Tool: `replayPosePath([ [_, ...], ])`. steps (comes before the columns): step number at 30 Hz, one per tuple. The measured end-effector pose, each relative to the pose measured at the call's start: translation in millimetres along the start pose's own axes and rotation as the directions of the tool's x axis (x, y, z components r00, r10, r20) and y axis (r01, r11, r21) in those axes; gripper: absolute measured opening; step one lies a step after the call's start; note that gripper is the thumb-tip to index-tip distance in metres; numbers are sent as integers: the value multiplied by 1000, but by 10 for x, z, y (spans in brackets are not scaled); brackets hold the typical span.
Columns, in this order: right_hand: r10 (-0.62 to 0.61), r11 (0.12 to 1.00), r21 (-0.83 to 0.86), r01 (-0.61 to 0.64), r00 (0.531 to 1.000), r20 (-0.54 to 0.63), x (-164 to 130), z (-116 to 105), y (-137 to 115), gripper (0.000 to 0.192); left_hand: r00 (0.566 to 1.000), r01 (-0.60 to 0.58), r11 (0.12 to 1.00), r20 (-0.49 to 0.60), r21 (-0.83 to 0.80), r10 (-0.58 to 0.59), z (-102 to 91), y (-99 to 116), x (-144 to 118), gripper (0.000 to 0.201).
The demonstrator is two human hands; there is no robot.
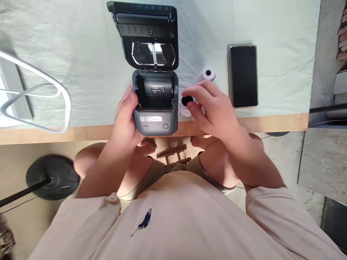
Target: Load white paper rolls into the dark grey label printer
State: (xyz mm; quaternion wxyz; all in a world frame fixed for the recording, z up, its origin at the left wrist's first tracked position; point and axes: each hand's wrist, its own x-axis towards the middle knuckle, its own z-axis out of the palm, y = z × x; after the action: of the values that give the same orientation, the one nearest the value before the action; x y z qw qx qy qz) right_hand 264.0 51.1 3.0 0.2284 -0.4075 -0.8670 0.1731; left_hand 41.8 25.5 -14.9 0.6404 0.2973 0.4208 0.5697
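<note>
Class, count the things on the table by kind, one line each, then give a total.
Label printer, lid open, left hand on it: 1
Paper rolls: 2, one lying free, one in the right hand
Phone: 1
Total: 4

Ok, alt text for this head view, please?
A left hand steadies a grey label printer with its lid open, while the right hand pinches a small paper roll beside it; another roll and a phone lie nearby.

You're looking at matt grey plastic and white paper.
Your printer (155, 108) is showing matt plastic; the tablecloth (81, 54) is lying creased; the phone (242, 76) is gleaming glossy.
</note>
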Motion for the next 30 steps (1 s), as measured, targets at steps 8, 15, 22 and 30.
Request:
replayPosePath([
  [8, 173, 978, -140, -158, 980, 101, -37, 109, -106, 56, 994, -107, 994, 35, 21, 106, -86, -117, 79, 43],
  [15, 142, 987, 90, -133, 984, -110, 28, 181, -66, 47, 993, -88, 996, 75, 17, 86, -55, -75, 58, 35],
  [22, 80, 954, 293, 60, 892, -444, 119, 56, -61, 49, 989, -142, 989, 42, -26, 143, 17, -108, -11, 32],
  [30, 12, 1000, 12, -10, 980, -200, 352, 31, -469, 49, 988, -134, 991, 83, 25, 132, 77, -67, -74, 32],
])
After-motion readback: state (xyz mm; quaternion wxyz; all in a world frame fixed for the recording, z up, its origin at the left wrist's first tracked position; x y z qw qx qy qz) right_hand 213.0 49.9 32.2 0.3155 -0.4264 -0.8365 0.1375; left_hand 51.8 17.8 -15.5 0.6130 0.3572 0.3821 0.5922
